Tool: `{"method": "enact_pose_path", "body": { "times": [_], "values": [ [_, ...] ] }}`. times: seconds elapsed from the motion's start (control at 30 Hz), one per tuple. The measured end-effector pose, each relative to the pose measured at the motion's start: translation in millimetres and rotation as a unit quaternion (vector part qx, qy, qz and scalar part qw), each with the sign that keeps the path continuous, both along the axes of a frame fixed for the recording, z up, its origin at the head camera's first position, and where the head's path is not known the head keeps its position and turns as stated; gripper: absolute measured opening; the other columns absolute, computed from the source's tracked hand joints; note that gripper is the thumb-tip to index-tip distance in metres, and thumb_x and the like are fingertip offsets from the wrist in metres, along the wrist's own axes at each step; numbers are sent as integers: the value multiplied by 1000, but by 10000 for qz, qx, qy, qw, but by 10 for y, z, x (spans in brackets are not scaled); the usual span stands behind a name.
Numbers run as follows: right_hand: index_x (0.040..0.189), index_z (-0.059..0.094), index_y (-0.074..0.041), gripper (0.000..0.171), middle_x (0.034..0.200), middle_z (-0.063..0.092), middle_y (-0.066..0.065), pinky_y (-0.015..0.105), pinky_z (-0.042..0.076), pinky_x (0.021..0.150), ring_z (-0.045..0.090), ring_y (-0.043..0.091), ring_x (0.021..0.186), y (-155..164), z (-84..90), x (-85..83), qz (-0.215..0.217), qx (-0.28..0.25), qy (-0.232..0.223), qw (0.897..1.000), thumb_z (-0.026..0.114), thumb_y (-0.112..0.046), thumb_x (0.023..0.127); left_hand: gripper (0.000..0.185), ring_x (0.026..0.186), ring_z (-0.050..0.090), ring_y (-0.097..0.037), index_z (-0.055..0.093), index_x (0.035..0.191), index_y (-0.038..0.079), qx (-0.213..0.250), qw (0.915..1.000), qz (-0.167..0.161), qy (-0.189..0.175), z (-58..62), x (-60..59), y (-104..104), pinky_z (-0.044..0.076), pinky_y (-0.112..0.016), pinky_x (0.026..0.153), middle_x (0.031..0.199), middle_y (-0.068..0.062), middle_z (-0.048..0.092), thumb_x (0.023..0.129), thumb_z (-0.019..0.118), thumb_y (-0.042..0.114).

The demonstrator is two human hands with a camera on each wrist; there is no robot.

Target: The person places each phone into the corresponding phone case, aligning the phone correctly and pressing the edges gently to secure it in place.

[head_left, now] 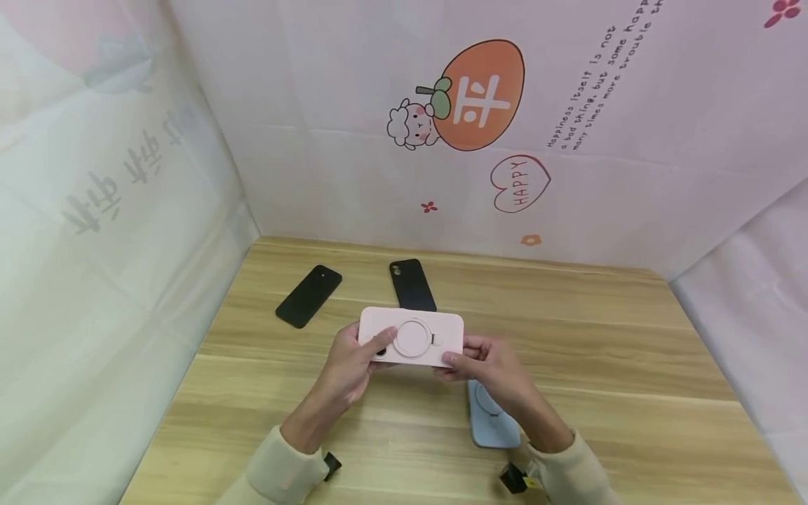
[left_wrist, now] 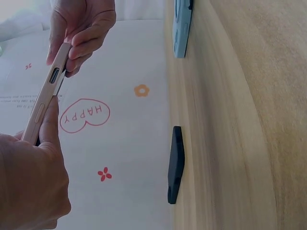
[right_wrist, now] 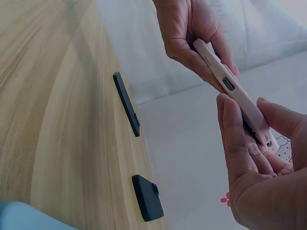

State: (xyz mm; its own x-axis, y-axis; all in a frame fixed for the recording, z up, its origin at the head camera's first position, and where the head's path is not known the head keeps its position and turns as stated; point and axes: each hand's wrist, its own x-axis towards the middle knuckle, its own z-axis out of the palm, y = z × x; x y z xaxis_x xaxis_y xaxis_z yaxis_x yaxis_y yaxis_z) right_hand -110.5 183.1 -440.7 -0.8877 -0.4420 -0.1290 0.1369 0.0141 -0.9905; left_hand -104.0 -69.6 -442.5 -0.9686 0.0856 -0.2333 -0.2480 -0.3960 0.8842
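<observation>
Both hands hold a pink phone case (head_left: 413,338) sideways above the table, its back with a round ring facing up. My left hand (head_left: 346,363) grips its left end, thumb across the back beside the ring. At the other end, my right hand (head_left: 491,365) pinches a lower corner between thumb and fingers. In the left wrist view a side cutout shows along the edge of the pink case (left_wrist: 48,96), with a dark layer under it. The right wrist view shows the right fingers (right_wrist: 235,139) beneath the case; what lies inside is mostly hidden.
A black phone-shaped slab (head_left: 308,296) lies at the back left of the wooden table (head_left: 600,351). Beside it is a black phone case (head_left: 413,285) with camera holes. A blue phone case (head_left: 494,424) with a ring lies under the right forearm. Printed cloth walls (head_left: 353,182) enclose the table.
</observation>
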Motion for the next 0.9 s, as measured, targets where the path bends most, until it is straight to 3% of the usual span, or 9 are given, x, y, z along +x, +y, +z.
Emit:
{"method": "enact_pose_path", "body": {
  "times": [0.37, 0.63, 0.9],
  "values": [
    [128, 56, 23, 41, 105, 78, 23, 50, 63, 87, 80, 24, 91, -23, -28, 6, 100, -7, -18, 9999, 71, -4, 100, 43, 114, 71, -26, 51, 143, -13, -28, 10000, 76, -49, -33, -9, 6, 62, -38, 92, 136, -31, 63, 104, 64, 1],
    [125, 57, 24, 38, 100, 79, 22, 38, 65, 83, 80, 22, 88, -31, -20, 29, -55, 34, -119, 9999, 71, 2, 98, 45, 116, 69, -27, 50, 144, -12, 35, 9999, 3, -124, -50, -5, 11, 62, -39, 93, 138, -31, 62, 104, 65, 2],
    [120, 62, 21, 35, 100, 79, 21, 51, 64, 85, 80, 26, 89, -17, -23, 33, 107, 192, -141, 9997, 74, -2, 98, 43, 111, 70, -25, 53, 143, -11, -145, 9997, -180, -78, -32, -14, -18, 63, -40, 91, 134, -29, 64, 104, 66, 3]
  ]
}}
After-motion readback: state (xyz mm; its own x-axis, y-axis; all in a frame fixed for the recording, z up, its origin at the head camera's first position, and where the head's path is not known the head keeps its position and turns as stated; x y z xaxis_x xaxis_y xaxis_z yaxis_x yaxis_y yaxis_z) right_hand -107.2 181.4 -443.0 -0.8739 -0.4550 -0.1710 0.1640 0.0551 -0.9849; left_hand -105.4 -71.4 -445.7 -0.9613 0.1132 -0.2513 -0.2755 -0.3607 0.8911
